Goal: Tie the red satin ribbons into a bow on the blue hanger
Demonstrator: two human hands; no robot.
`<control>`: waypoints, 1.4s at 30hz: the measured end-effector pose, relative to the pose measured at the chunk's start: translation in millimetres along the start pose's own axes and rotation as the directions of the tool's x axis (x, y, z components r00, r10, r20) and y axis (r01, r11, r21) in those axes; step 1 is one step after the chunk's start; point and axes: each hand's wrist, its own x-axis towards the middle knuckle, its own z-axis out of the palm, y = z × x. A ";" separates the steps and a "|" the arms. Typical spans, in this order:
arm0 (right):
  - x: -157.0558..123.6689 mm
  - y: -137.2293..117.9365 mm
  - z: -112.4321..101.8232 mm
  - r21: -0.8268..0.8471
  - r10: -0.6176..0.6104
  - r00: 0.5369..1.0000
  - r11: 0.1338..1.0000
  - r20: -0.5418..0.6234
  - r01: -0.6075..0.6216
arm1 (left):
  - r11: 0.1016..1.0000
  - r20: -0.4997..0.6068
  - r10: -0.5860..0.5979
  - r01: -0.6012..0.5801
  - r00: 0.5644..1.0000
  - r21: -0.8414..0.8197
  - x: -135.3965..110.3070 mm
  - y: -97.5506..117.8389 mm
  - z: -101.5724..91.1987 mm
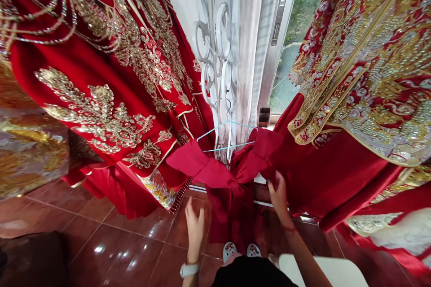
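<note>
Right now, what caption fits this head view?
Right hand touches a red garment on a blue hanger; left hand hovers open.

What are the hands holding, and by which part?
The right hand appears to grip the plain red garment by its right-side fabric; the left hand is open and empty.

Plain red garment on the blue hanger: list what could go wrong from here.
The blue hanger hangs only by its hook on the white grille; a tug from the right hand at the plain red garment could tip or unhook it.
The cloth hangs low beside the slippers and could be stepped on.
The beaded robe close by on the left could snag the watch below the open left hand.
</note>
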 end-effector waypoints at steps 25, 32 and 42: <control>164.5 -138.6 26.0 -0.524 -0.353 0.927 0.769 0.128 0.365 | 0.892 -0.167 0.279 -0.191 0.946 0.411 162.4 156.5 2.4; 211.9 -140.8 10.4 -0.515 -0.202 0.947 0.801 0.249 0.306 | 0.838 -0.003 0.302 -0.264 0.953 0.477 171.4 156.5 -25.3; 217.6 -75.9 -19.6 0.321 0.103 0.907 0.914 0.409 -0.249 | 0.855 0.168 0.251 -0.300 0.953 0.422 186.1 158.2 -45.0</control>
